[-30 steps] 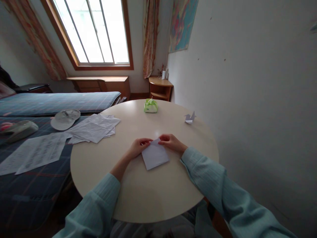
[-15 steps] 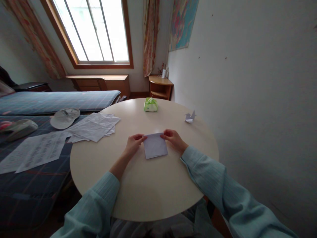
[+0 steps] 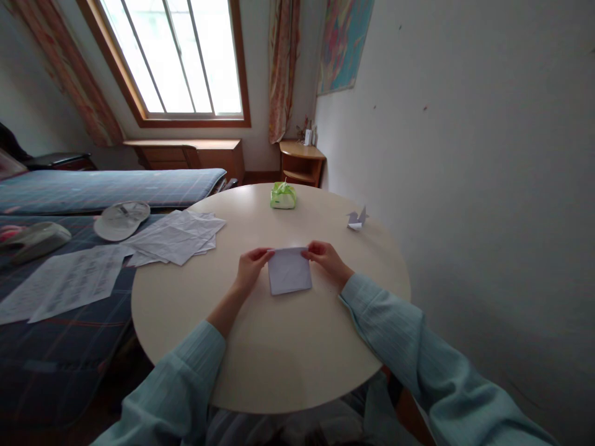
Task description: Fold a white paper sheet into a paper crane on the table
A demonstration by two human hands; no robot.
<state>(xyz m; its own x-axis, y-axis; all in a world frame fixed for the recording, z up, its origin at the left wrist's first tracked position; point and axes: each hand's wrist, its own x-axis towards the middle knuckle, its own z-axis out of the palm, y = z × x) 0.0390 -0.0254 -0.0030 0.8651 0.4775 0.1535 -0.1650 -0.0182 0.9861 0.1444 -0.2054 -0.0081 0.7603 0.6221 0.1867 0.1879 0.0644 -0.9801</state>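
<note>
A folded square of white paper (image 3: 290,272) is in front of me over the middle of the round table (image 3: 274,347). My left hand (image 3: 253,265) pinches its far left corner between thumb and fingers. At the far right corner, my right hand (image 3: 325,257) pinches it in the same way. The paper's near edge hangs free of both hands, and its layers show slightly along the bottom. Whether the sheet rests on the tabletop or is held just above it, I cannot tell.
A folded paper bird (image 3: 356,218) stands at the table's right rim, near the wall. The green tissue pack (image 3: 283,196) sits at the far edge. Loose paper sheets (image 3: 179,235) overlap the left rim, beside a bed with a white cap (image 3: 121,221).
The folded paper has turned slightly and shifted a little to the left, its near edge now somewhat higher in view. Both hands keep their pinch on its far corners.
</note>
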